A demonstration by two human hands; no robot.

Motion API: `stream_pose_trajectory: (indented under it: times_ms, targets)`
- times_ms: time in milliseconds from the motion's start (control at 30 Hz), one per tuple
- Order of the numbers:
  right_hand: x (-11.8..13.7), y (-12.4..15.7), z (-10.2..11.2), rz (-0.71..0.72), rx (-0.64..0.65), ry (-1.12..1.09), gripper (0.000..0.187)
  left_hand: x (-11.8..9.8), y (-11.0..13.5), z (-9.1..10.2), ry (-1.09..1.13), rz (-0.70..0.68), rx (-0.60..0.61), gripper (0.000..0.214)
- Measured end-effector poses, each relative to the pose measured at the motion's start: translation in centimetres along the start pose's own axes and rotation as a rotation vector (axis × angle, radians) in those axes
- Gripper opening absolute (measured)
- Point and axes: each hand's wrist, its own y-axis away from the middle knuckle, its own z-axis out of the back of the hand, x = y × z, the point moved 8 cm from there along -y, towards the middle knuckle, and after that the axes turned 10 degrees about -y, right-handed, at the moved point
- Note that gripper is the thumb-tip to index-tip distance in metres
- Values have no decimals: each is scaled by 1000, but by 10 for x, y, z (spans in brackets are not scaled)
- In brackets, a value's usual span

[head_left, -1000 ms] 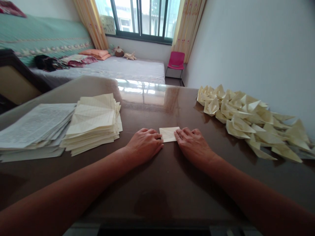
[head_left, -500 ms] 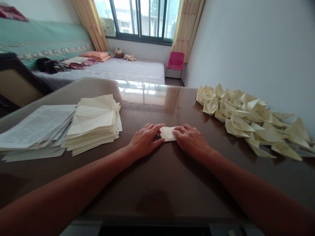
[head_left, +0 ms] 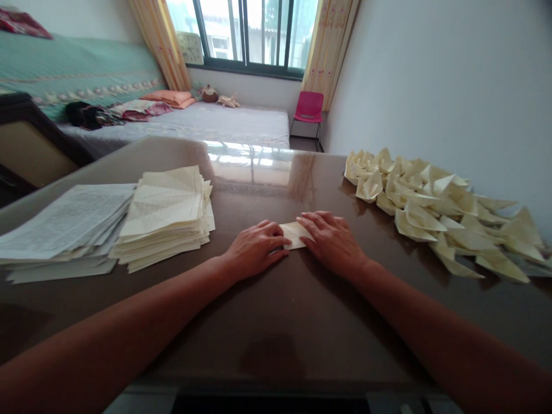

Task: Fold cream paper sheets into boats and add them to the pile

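A small folded cream paper (head_left: 294,234) lies flat on the dark brown table (head_left: 267,322), mostly covered by my hands. My left hand (head_left: 255,249) rests palm down on its left edge, fingers together and curled onto the paper. My right hand (head_left: 331,240) lies flat over its right part with fingers stretched out, pressing it onto the table. Only a narrow strip of paper shows between the two hands.
A stack of creased cream sheets (head_left: 166,213) sits at left beside a pile of printed pages (head_left: 60,224). A heap of folded paper shapes (head_left: 435,207) spreads along the right wall. Beyond the table are a bed (head_left: 194,121), a pink chair (head_left: 309,107) and a window.
Both hands have closed in over the small paper, which now shows less. My right hand slid left and forward across it; my left hand's fingers curled back onto its left edge.
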Motion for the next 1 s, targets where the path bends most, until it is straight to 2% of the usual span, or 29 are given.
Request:
stream_pose_trajectory:
  times_ms: [200, 267, 400, 500, 633, 767, 900, 1000]
  targets:
    - [-26, -6, -15, -50, 2, -292, 73, 11, 0, 1, -47, 149, -11, 61]
    - [-32, -7, -10, -55, -47, -392, 69, 11, 0, 0, -24, 134, -16, 63]
    - [-31, -8, 4, -7, -149, -624, 36, 4, -1, 4, 41, 20, -78, 55]
    - [-31, -8, 12, -18, -191, -779, 27, -4, -1, 12, 109, -83, -149, 45]
    - [-37, -7, 17, -112, -262, -941, 26, -12, 2, 27, 130, -164, -270, 33]
    - [-38, -4, 15, -207, -313, -1057, 25, -23, 4, 30, 71, -216, -301, 32]
    - [-32, -2, 10, -279, -309, -1117, 27, -24, 5, 30, 29, -193, -342, 26]
    - [-30, -2, 7, -305, -294, -1185, 38, -17, 5, 32, 75, -143, -383, 22]
